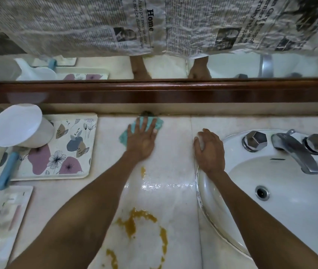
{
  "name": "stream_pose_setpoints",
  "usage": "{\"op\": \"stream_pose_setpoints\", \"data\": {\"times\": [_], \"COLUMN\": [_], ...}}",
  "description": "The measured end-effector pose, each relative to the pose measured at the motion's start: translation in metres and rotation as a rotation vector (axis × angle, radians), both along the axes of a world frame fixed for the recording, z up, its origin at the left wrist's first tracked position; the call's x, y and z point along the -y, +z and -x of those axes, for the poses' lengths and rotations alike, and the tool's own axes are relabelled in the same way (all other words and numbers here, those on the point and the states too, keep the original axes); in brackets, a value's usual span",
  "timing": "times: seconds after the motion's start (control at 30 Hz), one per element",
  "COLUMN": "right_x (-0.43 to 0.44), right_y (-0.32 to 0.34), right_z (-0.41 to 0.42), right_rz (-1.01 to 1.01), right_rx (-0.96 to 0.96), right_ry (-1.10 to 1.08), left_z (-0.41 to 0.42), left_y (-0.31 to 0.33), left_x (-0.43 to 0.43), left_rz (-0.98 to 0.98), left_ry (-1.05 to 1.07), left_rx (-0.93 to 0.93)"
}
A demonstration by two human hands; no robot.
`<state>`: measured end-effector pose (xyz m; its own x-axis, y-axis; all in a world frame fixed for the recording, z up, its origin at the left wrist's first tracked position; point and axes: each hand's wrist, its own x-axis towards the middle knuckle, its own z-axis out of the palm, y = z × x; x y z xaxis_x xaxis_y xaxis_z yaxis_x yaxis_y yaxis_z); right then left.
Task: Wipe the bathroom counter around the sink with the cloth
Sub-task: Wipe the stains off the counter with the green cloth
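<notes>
Stain (140, 230) low centre; my L hand (142, 140) pressed flat on cloth (135, 131), R hand (209, 150) loosely curled, empty, by sink (212, 200).

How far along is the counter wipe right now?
Early on, I'd judge. In hand: the left hand presses the teal cloth flat at the back of the counter, while the right hand rests at the sink rim. A wet sheen mid-counter suggests some wiping there. Left: the yellow-brown ring stain near the front and the smaller smear above it.

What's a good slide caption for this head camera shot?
Left hand presses teal cloth on counter; right hand rests beside sink.
</notes>
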<state>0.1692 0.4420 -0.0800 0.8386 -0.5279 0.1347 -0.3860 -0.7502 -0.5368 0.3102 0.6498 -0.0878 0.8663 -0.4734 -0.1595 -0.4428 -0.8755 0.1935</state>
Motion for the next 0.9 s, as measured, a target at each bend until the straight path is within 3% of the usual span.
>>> {"op": "stream_pose_setpoints", "data": {"times": [0.13, 0.37, 0.47, 0.63, 0.8, 0.9], "right_x": [0.0, 0.0, -0.002, -0.002, -0.002, -0.003], "right_y": [0.0, -0.002, -0.001, -0.001, 0.001, 0.002], "right_z": [0.01, 0.018, 0.017, 0.015, 0.016, 0.016], "right_rz": [-0.054, -0.175, -0.147, -0.177, -0.222, -0.181], "right_rx": [0.115, 0.086, 0.077, 0.137, 0.169, 0.146], "right_ry": [-0.147, -0.168, -0.162, -0.179, -0.2, -0.181], "left_z": [0.051, 0.125, 0.094, 0.085, 0.17, 0.175], "left_y": [0.003, 0.01, 0.008, 0.004, -0.001, 0.003], "left_x": [0.04, -0.013, 0.009, 0.056, 0.003, -0.014], "left_rz": [0.039, 0.024, 0.02, 0.048, 0.073, 0.045], "left_ry": [-0.283, -0.54, -0.504, -0.243, -0.447, -0.526], "left_rx": [-0.034, -0.032, -0.043, -0.091, -0.008, -0.03]}}
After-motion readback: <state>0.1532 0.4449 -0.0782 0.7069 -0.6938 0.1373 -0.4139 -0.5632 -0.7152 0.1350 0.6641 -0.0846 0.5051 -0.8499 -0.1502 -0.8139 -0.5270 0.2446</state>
